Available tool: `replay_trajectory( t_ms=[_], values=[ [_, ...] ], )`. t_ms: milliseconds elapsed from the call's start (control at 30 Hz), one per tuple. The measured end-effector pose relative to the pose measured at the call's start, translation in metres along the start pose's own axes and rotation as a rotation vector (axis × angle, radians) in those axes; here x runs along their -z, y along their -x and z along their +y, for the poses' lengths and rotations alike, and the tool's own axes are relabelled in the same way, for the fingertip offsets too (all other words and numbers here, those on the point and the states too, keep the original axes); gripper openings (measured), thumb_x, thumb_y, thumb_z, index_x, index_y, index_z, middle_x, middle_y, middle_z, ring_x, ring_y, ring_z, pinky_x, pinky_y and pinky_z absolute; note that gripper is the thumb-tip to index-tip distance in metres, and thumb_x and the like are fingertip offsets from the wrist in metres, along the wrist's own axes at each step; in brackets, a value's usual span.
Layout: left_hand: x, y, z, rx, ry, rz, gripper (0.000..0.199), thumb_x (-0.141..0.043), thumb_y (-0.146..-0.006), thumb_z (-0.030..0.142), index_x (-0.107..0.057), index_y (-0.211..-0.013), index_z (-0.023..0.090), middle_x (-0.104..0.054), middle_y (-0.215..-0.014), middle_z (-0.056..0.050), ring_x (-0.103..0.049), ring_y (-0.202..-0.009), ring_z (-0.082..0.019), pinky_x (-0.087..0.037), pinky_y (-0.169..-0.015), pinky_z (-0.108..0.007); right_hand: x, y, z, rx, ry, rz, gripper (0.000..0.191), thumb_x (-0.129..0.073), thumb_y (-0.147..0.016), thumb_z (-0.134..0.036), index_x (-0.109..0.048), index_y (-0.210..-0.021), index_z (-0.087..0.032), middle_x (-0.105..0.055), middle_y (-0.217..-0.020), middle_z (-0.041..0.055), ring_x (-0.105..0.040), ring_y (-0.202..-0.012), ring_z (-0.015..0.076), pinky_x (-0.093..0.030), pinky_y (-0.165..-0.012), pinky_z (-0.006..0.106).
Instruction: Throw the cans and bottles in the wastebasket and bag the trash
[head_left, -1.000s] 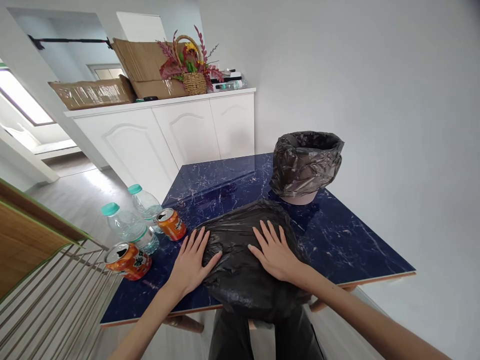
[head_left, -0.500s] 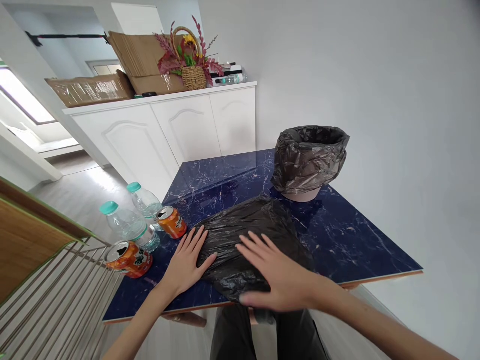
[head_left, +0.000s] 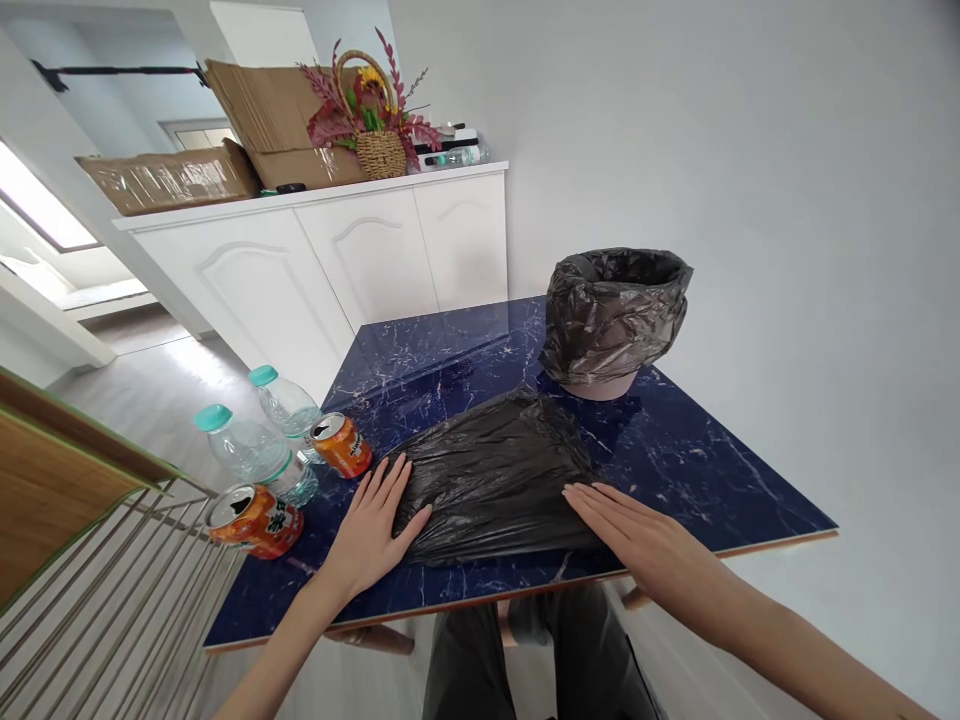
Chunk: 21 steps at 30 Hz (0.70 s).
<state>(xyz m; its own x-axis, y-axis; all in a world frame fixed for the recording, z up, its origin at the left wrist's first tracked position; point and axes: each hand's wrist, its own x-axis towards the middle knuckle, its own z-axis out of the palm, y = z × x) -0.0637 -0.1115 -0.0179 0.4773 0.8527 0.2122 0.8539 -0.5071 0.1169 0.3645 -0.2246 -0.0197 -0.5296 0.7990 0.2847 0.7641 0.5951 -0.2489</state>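
Observation:
A black plastic bag [head_left: 495, 475] lies spread flat on the dark blue marbled table [head_left: 720, 470]. On the bag's left end rests my left hand [head_left: 371, 525], palm down with the fingers apart. My right hand [head_left: 645, 535] touches the bag's right edge with its fingertips, fingers stretched out and lying side by side; its thumb is hidden. Behind the bag, at the back right of the table, stands a bin [head_left: 604, 388] lined with another black bag [head_left: 615, 320].
Two orange cans [head_left: 341, 445] [head_left: 255, 521] and two clear bottles with teal caps [head_left: 289, 402] [head_left: 259, 455] stand along the left edge. A metal rack [head_left: 127, 590] is beside the table at left. Beyond is a white cabinet [head_left: 375, 250] with cardboard boxes [head_left: 180, 178] and a flower basket [head_left: 381, 155].
My right hand has moved right, from the bag's middle to its right edge. The bag's front edge, which hung over the table edge, now lies straighter on the tabletop. My left hand stays in place.

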Motion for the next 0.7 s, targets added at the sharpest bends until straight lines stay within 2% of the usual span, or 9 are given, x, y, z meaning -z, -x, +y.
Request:
replay_trajectory(
  t_ms=[100, 167, 233, 300, 333, 400, 533, 633, 700],
  values=[
    [0.006, 0.011, -0.001, 0.012, 0.003, -0.031, 0.083, -0.053, -0.103, 0.068, -0.031, -0.172, 0.027, -0.036, -0.176, -0.01, -0.025, -0.166, -0.038, -0.023, -0.133, -0.063, 0.019, 0.02, -0.008, 0.033, -0.011, -0.003, 0.098, -0.045, -0.094, 0.005, -0.01, -0.175, -0.037, -0.038, -0.173, -0.0003, -0.044, -0.157, 0.0306, -0.047, -0.127, 0.056],
    [0.013, 0.016, 0.001, 0.025, 0.003, -0.018, 0.083, -0.056, -0.101, 0.07, -0.037, -0.17, 0.027, -0.043, -0.173, -0.011, -0.03, -0.164, -0.041, -0.024, -0.133, -0.065, 0.037, 0.028, -0.019, 0.038, -0.019, -0.01, 0.086, -0.055, -0.104, -0.015, -0.012, -0.175, -0.039, -0.041, -0.172, 0.0005, -0.049, -0.154, 0.0335, -0.052, -0.123, 0.057],
    [0.021, 0.016, 0.006, 0.037, 0.029, 0.024, 0.081, -0.055, -0.103, 0.066, -0.036, -0.17, 0.026, -0.045, -0.172, -0.012, -0.034, -0.162, -0.039, -0.028, -0.133, -0.061, 0.053, 0.027, -0.034, 0.002, -0.024, -0.024, 0.087, -0.063, -0.106, -0.04, -0.011, -0.176, -0.036, -0.036, -0.174, 0.0035, -0.049, -0.153, 0.0358, -0.058, -0.117, 0.054],
    [0.026, 0.01, 0.012, 0.033, 0.074, 0.049, 0.077, -0.05, -0.108, 0.059, -0.026, -0.173, 0.026, -0.04, -0.175, -0.011, -0.035, -0.163, -0.035, -0.032, -0.133, -0.055, 0.058, 0.014, -0.053, -0.054, -0.039, -0.003, 0.087, -0.058, -0.108, -0.046, -0.005, -0.176, -0.035, -0.027, -0.178, 0.0033, -0.046, -0.156, 0.0328, -0.058, -0.117, 0.049],
    [0.026, 0.006, 0.014, 0.02, 0.088, 0.045, 0.076, -0.048, -0.11, 0.056, -0.02, -0.174, 0.028, -0.036, -0.176, -0.009, -0.033, -0.164, -0.033, -0.033, -0.133, -0.054, 0.055, 0.002, -0.063, -0.059, -0.057, 0.02, 0.084, -0.054, -0.111, -0.043, -0.002, -0.176, -0.035, -0.025, -0.179, 0.0027, -0.042, -0.158, 0.0304, -0.056, -0.12, 0.047],
    [0.023, -0.002, 0.018, -0.03, 0.084, 0.01, 0.075, -0.045, -0.112, 0.054, -0.014, -0.175, 0.031, -0.032, -0.179, -0.007, -0.026, -0.166, -0.032, -0.032, -0.133, -0.054, 0.038, -0.025, -0.083, -0.066, -0.05, 0.073, 0.081, -0.05, -0.112, -0.038, -0.001, -0.176, -0.03, -0.021, -0.18, 0.0054, -0.032, -0.163, 0.0306, -0.048, -0.126, 0.05],
    [0.01, -0.009, 0.017, -0.141, 0.01, -0.051, 0.075, -0.046, -0.112, 0.053, -0.011, -0.175, 0.034, -0.027, -0.18, -0.006, -0.019, -0.167, -0.033, -0.026, -0.134, -0.061, -0.016, -0.069, -0.109, -0.072, -0.008, 0.069, 0.078, -0.052, -0.111, -0.046, -0.018, -0.175, -0.016, -0.013, -0.18, 0.0131, -0.016, -0.167, 0.0371, -0.031, -0.132, 0.065],
    [0.01, -0.002, 0.013, -0.156, -0.014, -0.047, 0.076, -0.047, -0.112, 0.051, -0.008, -0.175, 0.035, -0.026, -0.18, -0.007, -0.023, -0.166, -0.033, -0.027, -0.133, -0.062, -0.046, -0.072, -0.106, -0.078, -0.01, 0.01, 0.1, -0.066, -0.1, -0.062, -0.021, -0.174, -0.012, -0.012, -0.179, 0.0204, -0.015, -0.165, 0.046, -0.03, -0.128, 0.075],
    [0.015, 0.005, 0.012, -0.138, 0.012, -0.014, 0.077, -0.047, -0.112, 0.048, -0.006, -0.176, 0.033, -0.024, -0.181, -0.007, -0.026, -0.166, -0.032, -0.03, -0.133, -0.059, -0.055, -0.061, -0.096, -0.062, 0.017, -0.009, 0.116, -0.08, -0.089, -0.062, -0.021, -0.174, -0.01, -0.012, -0.179, 0.0241, -0.015, -0.165, 0.0485, -0.03, -0.128, 0.076]
  ],
)
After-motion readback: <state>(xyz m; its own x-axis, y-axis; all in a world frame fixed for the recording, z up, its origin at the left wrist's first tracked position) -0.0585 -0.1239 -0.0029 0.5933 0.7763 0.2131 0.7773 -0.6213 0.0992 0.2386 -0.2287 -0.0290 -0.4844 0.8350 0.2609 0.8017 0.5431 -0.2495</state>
